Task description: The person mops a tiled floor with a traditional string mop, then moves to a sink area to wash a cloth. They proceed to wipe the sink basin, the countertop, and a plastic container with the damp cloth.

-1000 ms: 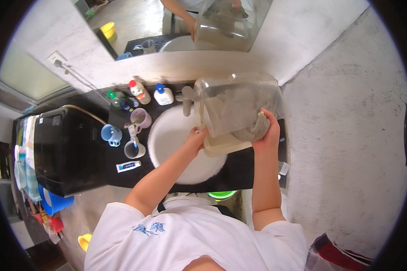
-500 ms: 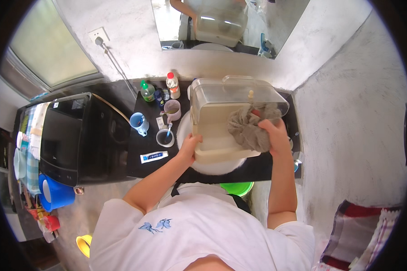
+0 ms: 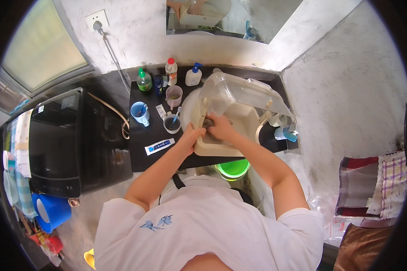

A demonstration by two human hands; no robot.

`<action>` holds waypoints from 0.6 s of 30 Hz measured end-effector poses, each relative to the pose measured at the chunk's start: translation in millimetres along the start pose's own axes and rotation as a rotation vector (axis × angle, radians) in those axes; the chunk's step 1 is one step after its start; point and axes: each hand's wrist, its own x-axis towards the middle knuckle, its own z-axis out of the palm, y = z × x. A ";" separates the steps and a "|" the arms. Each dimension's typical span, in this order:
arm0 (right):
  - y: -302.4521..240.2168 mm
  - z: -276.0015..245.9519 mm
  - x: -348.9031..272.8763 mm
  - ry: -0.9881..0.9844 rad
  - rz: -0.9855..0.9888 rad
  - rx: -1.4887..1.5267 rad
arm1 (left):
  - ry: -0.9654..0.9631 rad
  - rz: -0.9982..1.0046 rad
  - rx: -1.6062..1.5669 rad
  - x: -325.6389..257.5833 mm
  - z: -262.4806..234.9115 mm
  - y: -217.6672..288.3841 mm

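Note:
A cream plastic box (image 3: 212, 150) with a raised clear lid (image 3: 253, 92) rests over the white round basin (image 3: 191, 106) on the counter. My left hand (image 3: 194, 136) grips the box's left rim, its fingers closed around the wall. Inside that same left wall, my right hand (image 3: 221, 128) presses a bunched grey-brown cloth (image 3: 207, 123). Most of the cloth is hidden beneath the fingers. The two hands nearly touch across the rim.
Left of the basin stand a blue cup (image 3: 140, 114), a pink cup (image 3: 174, 96), a grey cup with toothbrush (image 3: 172, 123) and a toothpaste tube (image 3: 159, 147). Bottles, including a white pump bottle (image 3: 193, 76), line the back. A black washing machine (image 3: 99, 140) is at left.
My right hand has moved left with the cloth, from the box's right side to its left wall. The box has turned and shifted right, and the pump bottle now shows.

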 end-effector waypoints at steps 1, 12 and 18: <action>1.5 -7.0 2.4 -0.073 0.034 0.211 | -0.050 -0.025 0.013 -2.5 -5.1 0.9; -49.3 -82.4 -34.5 -0.592 0.302 0.410 | -0.124 0.054 -0.052 -12.7 7.0 18.3; -49.8 -125.9 -67.2 -0.499 -0.013 -0.527 | -0.031 0.068 -0.216 7.7 16.5 -7.3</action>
